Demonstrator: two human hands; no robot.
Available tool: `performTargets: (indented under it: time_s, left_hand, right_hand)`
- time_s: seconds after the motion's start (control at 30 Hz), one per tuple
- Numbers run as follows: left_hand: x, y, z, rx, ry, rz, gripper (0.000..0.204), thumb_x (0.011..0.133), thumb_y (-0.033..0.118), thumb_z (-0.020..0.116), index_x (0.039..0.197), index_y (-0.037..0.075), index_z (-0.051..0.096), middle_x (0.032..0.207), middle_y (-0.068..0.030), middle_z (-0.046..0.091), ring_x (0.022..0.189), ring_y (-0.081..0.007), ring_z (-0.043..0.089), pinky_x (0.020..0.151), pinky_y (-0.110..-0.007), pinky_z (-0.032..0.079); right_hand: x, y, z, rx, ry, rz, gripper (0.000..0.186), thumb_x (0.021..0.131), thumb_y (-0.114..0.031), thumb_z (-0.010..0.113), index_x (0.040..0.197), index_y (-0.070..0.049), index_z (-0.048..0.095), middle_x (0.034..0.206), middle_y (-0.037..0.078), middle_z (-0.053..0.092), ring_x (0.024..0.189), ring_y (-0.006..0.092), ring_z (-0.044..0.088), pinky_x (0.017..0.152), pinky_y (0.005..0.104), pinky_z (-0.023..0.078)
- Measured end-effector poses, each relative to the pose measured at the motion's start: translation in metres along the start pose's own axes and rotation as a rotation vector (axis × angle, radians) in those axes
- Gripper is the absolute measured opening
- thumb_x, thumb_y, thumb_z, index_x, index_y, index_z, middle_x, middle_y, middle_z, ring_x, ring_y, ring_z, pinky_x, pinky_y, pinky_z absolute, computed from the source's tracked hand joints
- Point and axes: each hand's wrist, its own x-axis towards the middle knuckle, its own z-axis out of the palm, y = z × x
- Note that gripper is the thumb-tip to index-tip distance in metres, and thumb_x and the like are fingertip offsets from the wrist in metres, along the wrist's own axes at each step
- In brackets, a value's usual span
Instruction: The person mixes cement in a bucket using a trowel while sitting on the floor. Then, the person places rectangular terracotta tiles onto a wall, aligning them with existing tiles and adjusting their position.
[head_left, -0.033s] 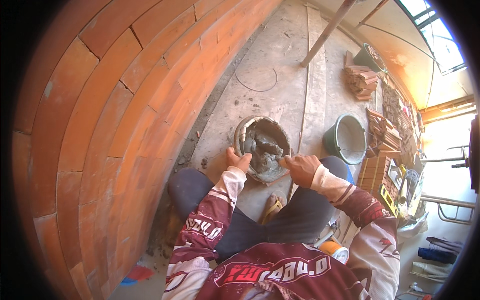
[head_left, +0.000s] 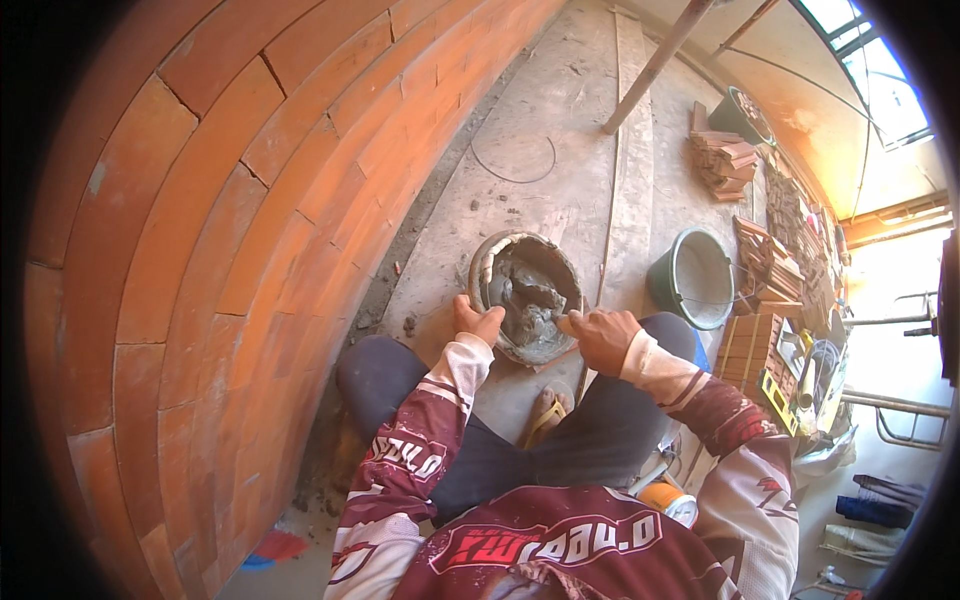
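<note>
Your shirt (head_left: 560, 545) bears red and white lettering at 6 o'clock; your left sleeve (head_left: 412, 456), white lettering at 7.

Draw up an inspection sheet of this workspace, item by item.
Surface: dusty grey floor, crumbs scattered along the wall's foot.
Job's things: round tub holding wet grey mix; tan handle, its far end unclear.
Clutter: green bucket, brick stacks and yellow level, all on the right.
Hands: left hand grips the tub's near-left rim; right hand grips the handle.
Cables: thin loop on the floor beyond the tub, wire or cord unclear.
Surroundings: brick wall left, slanting pole ahead.
</note>
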Motion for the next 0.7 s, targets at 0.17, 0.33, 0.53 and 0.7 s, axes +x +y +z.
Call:
performTargets:
  time_s: [0.17, 0.33, 0.53, 0.7]
  left_hand:
    - [-0.002, 0.011, 0.013, -0.036, -0.052, 0.042, 0.048, 0.062, 0.016, 0.069, 0.099, -0.003, 0.045, 0.094, -0.0187, 0.053, 0.086, -0.0292, 0.056, 0.079, -0.038, 0.045]
    - [-0.001, 0.006, 0.007, 0.003, -0.06, -0.019, 0.049, 0.062, 0.016, 0.069, 0.099, -0.004, 0.043, 0.094, -0.0182, 0.053, 0.085, -0.0282, 0.056, 0.079, -0.038, 0.045]
    - [0.003, -0.002, 0.005, 0.093, -0.009, 0.004, 0.051, 0.062, 0.018, 0.07, 0.1, -0.002, 0.043, 0.094, -0.0193, 0.054, 0.086, -0.0331, 0.056, 0.081, -0.04, 0.045]
    - [0.001, 0.005, 0.012, 0.184, -0.097, 0.079, 0.05, 0.063, 0.018, 0.07, 0.1, -0.002, 0.044, 0.095, -0.0202, 0.055, 0.088, -0.0353, 0.056, 0.082, -0.041, 0.044]
  right_hand:
    - [0.049, -0.005, 0.07, 0.034, -0.026, -0.001, 0.031, 0.081, -0.014, 0.052, 0.109, 0.0, 0.052, 0.077, 0.017, 0.067, 0.073, 0.0342, 0.067, 0.064, 0.044, 0.053]
    - [0.008, 0.005, 0.002, -0.089, -0.017, -0.096, 0.03, 0.079, -0.012, 0.054, 0.108, -0.006, 0.055, 0.077, 0.015, 0.065, 0.071, 0.0324, 0.066, 0.06, 0.0433, 0.052]
    - [0.018, 0.025, -0.024, -0.115, 0.004, 0.107, 0.019, 0.078, -0.01, 0.055, 0.096, -0.007, 0.058, 0.084, 0.014, 0.066, 0.076, 0.031, 0.067, 0.062, 0.0408, 0.053]
    - [0.1, 0.02, 0.03, -0.2, 0.02, -0.161, 0.017, 0.08, -0.014, 0.055, 0.077, -0.006, 0.07, 0.08, 0.014, 0.069, 0.073, 0.0289, 0.068, 0.062, 0.0377, 0.055]
